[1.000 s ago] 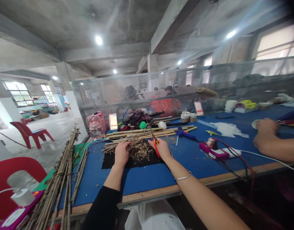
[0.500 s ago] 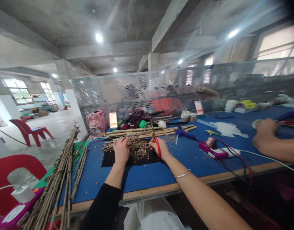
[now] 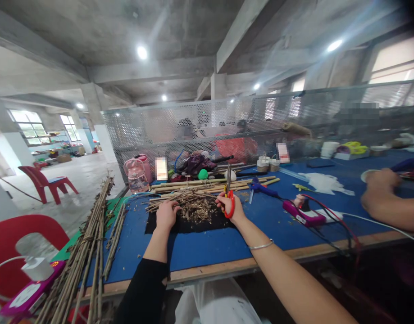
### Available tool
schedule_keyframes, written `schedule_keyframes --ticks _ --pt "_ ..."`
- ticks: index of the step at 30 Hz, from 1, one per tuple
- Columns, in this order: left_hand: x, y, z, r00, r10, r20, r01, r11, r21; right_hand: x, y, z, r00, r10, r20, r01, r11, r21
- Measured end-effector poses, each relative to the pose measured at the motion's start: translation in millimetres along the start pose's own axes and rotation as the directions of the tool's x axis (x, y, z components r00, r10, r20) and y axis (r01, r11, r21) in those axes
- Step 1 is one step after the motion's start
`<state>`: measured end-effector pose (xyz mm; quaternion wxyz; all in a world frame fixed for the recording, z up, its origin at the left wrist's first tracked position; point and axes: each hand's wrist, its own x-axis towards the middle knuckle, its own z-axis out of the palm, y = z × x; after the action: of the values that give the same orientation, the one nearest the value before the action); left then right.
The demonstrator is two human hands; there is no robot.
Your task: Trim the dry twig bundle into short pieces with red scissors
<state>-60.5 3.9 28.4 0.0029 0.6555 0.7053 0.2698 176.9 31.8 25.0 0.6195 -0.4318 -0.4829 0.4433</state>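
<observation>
My right hand is closed round red-handled scissors, whose blades point straight up. My left hand rests with curled fingers at the left edge of a heap of dry twig cuttings, touching it. The heap lies on a black cloth on the blue table top. Just beyond the heap lie a bunch of thin twigs and several long bamboo sticks.
A long bundle of sticks lies along the table's left edge. A blue glue gun, a pink device with cables and a pink water bottle stand on the table. Another person's forearm rests at the right. A mesh screen backs the table.
My right hand has turned the scissors from leaning left to upright and shifted slightly right. My left hand has slid down to the near left edge of the cuttings.
</observation>
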Motion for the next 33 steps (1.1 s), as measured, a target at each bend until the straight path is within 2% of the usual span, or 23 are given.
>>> schedule_keyframes --ticks 2,4,7,13,18,21,22,23,25,27,29,33 --pt "-1 0 2.8 0.994 -0.006 0.11 -0.001 0.998 0.06 1 0 -1 1.0 -0.002 0.026 0.004 0.997 -0.075" --pt "-2 0 3.7 0.989 -0.03 0.144 0.019 0.997 0.077 6 -2 1 0.997 0.003 0.073 0.01 0.985 -0.172" --pt "-2 2 1.4 0.993 -0.034 0.114 0.031 0.999 0.027 18 -6 9 0.99 0.014 0.143 0.026 0.963 -0.269" --pt "-2 3 -1.3 0.998 -0.022 0.061 0.023 1.0 -0.021 50 -5 43 0.97 0.046 0.238 0.072 0.884 -0.463" --pt "-2 4 0.2 0.999 0.005 0.044 -0.002 0.997 -0.071 55 0 55 0.992 -0.023 0.123 0.097 0.759 -0.644" --pt "-2 6 0.6 0.999 0.039 0.032 -0.035 0.99 -0.137 49 -3 51 0.985 -0.17 0.012 0.118 0.628 -0.769" --pt "-2 7 0.7 0.998 0.054 0.019 -0.05 0.986 -0.158 46 -4 49 0.975 -0.221 0.019 0.156 0.619 -0.769" --pt "-2 8 0.7 0.998 0.068 0.003 -0.067 0.982 -0.179 43 -5 46 0.964 -0.262 0.055 0.214 0.633 -0.744" --pt "-3 10 0.7 0.995 0.098 -0.029 -0.101 0.97 -0.219 36 -7 42 0.957 -0.252 0.145 0.286 0.721 -0.631" --pt "-3 12 0.6 0.99 0.137 -0.045 -0.144 0.955 -0.26 28 -7 40 0.961 -0.134 0.243 0.239 0.846 -0.476" --pt "-3 14 0.6 0.981 0.187 -0.052 -0.193 0.93 -0.312 19 -5 40 0.953 -0.052 0.299 0.163 0.918 -0.361" --pt "-6 22 2.9 0.972 0.234 -0.034 -0.225 0.869 -0.44 5 -6 42 0.97 -0.005 0.245 0.06 0.973 -0.222"
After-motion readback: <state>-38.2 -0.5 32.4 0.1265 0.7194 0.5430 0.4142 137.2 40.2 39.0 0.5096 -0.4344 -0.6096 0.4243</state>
